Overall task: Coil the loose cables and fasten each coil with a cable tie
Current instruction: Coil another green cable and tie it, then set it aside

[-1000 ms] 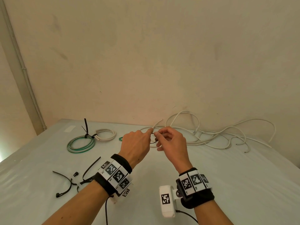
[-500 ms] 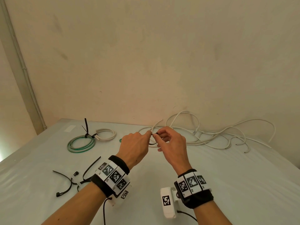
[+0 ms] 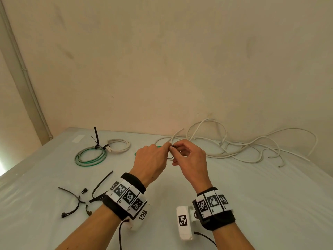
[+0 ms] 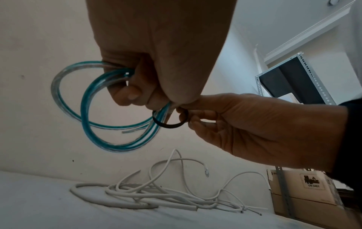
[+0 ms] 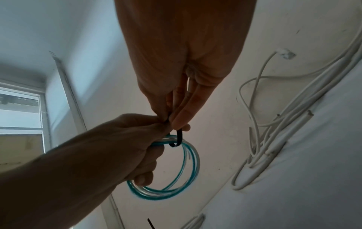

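My left hand [image 3: 164, 147] grips a small coil of teal and clear cable [image 4: 94, 108], held in the air above the table. A black cable tie [image 4: 170, 122] loops loosely round the coil's strands just below my left thumb. My right hand [image 3: 175, 150] pinches the tie's ends at the top of the loop, fingertips against my left fingertips. In the right wrist view the tie [image 5: 179, 139] hangs from that pinch over the coil [image 5: 176, 178]. A tangle of loose white cables [image 3: 234, 147] lies on the table by the wall behind my hands.
Two tied coils lie at the back left, a green one [image 3: 90, 156] and a white one [image 3: 119, 145]. Several spare black ties [image 3: 77, 201] lie near my left wrist. A metal shelf [image 4: 293, 80] stands off to the right. The wall is close behind the table.
Both hands stay pinched together at the tie above the table. Only the wrists shift slightly.
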A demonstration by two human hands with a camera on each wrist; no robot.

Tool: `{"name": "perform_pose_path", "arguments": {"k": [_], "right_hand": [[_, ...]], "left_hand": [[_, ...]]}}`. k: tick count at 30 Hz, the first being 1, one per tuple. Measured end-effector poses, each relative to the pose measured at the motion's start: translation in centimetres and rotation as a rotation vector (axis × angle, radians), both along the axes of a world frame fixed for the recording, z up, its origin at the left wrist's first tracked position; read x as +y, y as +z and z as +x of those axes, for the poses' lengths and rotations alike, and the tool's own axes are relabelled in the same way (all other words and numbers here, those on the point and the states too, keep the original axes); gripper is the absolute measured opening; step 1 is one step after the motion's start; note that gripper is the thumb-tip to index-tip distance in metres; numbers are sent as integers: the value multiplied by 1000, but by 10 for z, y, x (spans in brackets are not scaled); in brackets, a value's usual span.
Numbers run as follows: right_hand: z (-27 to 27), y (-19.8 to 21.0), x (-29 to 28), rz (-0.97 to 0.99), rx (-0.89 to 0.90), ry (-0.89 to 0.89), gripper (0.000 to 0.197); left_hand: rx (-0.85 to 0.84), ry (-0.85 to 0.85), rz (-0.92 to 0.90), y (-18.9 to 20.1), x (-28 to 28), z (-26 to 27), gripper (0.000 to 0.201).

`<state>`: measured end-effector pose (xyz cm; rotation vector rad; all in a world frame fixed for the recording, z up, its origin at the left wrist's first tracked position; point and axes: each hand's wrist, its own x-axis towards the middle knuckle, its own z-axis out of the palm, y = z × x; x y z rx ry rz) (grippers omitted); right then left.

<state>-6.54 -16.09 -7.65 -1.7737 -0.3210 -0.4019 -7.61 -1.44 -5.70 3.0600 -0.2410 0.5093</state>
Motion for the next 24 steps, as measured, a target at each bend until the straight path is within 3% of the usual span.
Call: {"name": "perform_pose_path", "arguments": {"k": [10,20,24], "right_hand": [[11,9,-13,41,78,114,6],[18,11,-17,115,8,46,7],[17,14,-19,29,-57,47,3]], "left_hand": [[-89,-122,-161,-16,11,18,30],[-38,-303,-606,-16,13,16,27],[70,-424,-822,-10,17,13,26]]}}
